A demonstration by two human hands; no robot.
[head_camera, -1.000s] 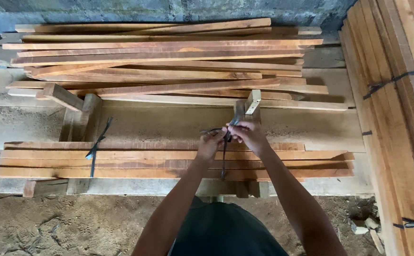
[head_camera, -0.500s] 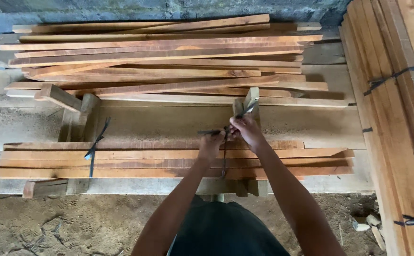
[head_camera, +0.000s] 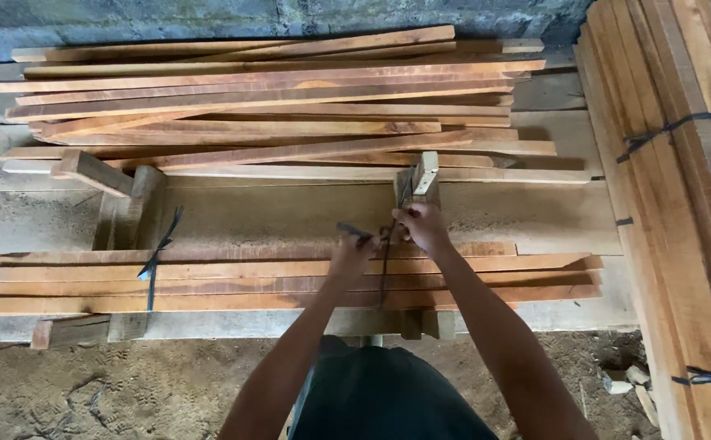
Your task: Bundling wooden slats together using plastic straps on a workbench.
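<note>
A flat bundle of long reddish wooden slats (head_camera: 233, 281) lies across the near edge of a pale workbench (head_camera: 290, 213). A dark strap (head_camera: 384, 273) runs around the bundle's right part. My left hand (head_camera: 350, 254) pinches one end of this strap above the slats. My right hand (head_camera: 422, 226) grips the other end, pulled up toward a small upright wooden block (head_camera: 425, 174). The two hands are close together over the knot. A second dark strap (head_camera: 153, 259) is tied around the bundle's left part.
A loose pile of similar slats (head_camera: 274, 106) lies at the back of the bench against a grey wall. Strapped slat bundles (head_camera: 681, 195) stand along the right side. Wooden blocks (head_camera: 127, 204) sit at the left. Dirt floor (head_camera: 127, 391) is below.
My right hand has moved slightly up and away with its strap end, and my left hand has shifted a little lower-left. The view has drifted a bit.
</note>
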